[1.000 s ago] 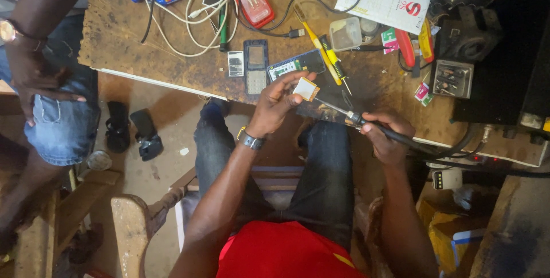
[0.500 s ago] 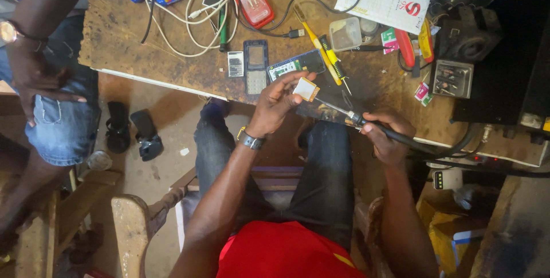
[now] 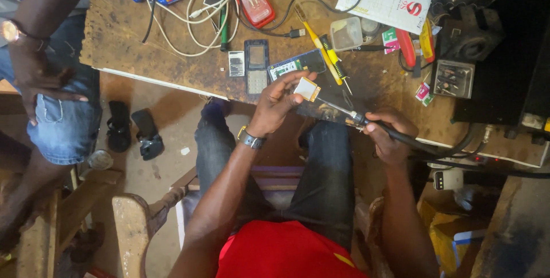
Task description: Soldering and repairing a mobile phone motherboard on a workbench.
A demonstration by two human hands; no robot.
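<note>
Here, my left hand (image 3: 275, 103) pinches a small square component (image 3: 307, 89) with a white face and orange edge, fingers closed narrowly on its rim, holding it just above the near edge of the wooden workbench (image 3: 143, 49). My right hand (image 3: 387, 135) is wrapped around the black handle of a soldering iron (image 3: 366, 120), fingers closed on it like a pen, its metal tip touching or nearly touching the component's lower corner; I cannot tell which. I judge the component light, stiff and fragile, best gripped by its edges, away from the hot tip. Behind it lie a dark circuit board (image 3: 298, 63), a stripped phone body (image 3: 256, 66), 2 yellow-handled screwdrivers (image 3: 321, 46) and a red charger (image 3: 255, 3) among white cables (image 3: 172, 26). At the left, another person's hand (image 3: 40, 80) rests on a denim-covered knee.
</note>
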